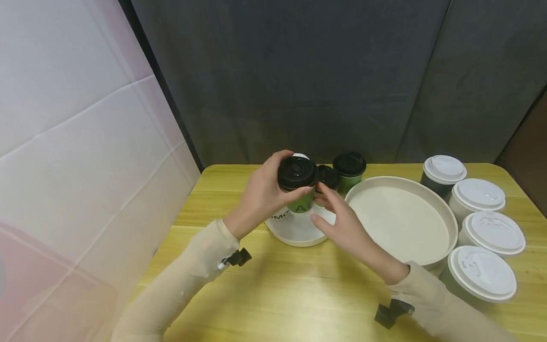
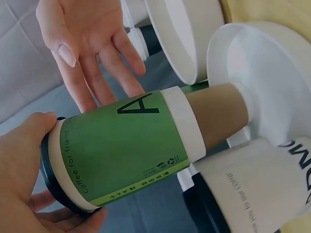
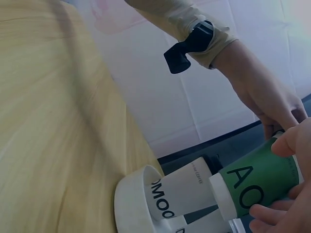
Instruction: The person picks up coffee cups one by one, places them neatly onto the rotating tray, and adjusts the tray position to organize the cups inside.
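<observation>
My left hand (image 1: 265, 190) grips a green paper cup (image 2: 126, 145) around its black lid, thumb on one side and fingers on the other. That cup is raised above a small white round tray (image 1: 299, 240). Beside it my right hand (image 1: 344, 223) has its fingers spread and relaxed, fingertips close to the green cup's side. On the small tray stand a white cup (image 2: 243, 184) with dark lettering and a black lid, and a brown cup (image 2: 218, 114), partly hidden by the green one. Another black lid (image 1: 328, 176) shows behind the right fingertips.
A green cup with a black lid (image 1: 350, 166) stands behind the trays. To the right lies a larger cream round tray (image 1: 397, 218). Several white-lidded cups (image 1: 478, 194) line the table's right side. A dark partition (image 1: 299, 80) rises behind the table (image 1: 282, 294).
</observation>
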Action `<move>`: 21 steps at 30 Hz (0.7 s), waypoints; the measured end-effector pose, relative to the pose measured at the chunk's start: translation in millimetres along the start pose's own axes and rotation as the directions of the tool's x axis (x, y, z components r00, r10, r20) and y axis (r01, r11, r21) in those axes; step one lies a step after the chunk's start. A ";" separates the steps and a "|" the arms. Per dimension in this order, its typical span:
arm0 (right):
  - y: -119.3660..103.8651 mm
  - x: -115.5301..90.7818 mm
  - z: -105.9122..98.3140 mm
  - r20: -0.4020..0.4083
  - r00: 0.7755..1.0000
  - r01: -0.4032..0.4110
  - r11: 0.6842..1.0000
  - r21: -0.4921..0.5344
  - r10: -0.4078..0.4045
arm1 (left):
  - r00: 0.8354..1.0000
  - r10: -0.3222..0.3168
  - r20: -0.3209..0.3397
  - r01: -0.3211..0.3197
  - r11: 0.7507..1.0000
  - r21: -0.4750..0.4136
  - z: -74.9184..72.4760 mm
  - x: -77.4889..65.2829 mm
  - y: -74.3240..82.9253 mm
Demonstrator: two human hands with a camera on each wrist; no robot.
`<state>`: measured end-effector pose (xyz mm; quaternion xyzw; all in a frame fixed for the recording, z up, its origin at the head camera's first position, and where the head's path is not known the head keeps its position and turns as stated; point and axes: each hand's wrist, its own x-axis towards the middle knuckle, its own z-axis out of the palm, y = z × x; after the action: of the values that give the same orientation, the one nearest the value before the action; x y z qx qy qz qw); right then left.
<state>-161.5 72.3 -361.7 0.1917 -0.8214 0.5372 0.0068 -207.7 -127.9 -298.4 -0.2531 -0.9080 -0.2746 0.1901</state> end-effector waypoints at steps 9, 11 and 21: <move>10.5 -8.1 6.4 -0.018 0.999 0.034 0.999 -0.003 -0.034 | 1.000 0.017 0.003 -0.017 1.000 -0.011 11.8 -10.9 -2.2; 13.7 -10.3 8.0 -0.020 0.999 0.042 0.999 -0.004 -0.042 | 1.000 0.022 0.000 -0.022 1.000 0.000 15.2 -14.1 -2.8; 28.2 -21.2 18.2 -0.003 0.999 0.045 0.999 -0.013 -0.045 | 1.000 0.027 -0.002 -0.027 1.000 0.002 31.8 -29.4 -6.2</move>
<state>-147.4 72.6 -398.8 0.2090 -0.8203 0.5320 0.0214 -194.2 -123.9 -339.8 -0.2648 -0.9046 -0.2713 0.1949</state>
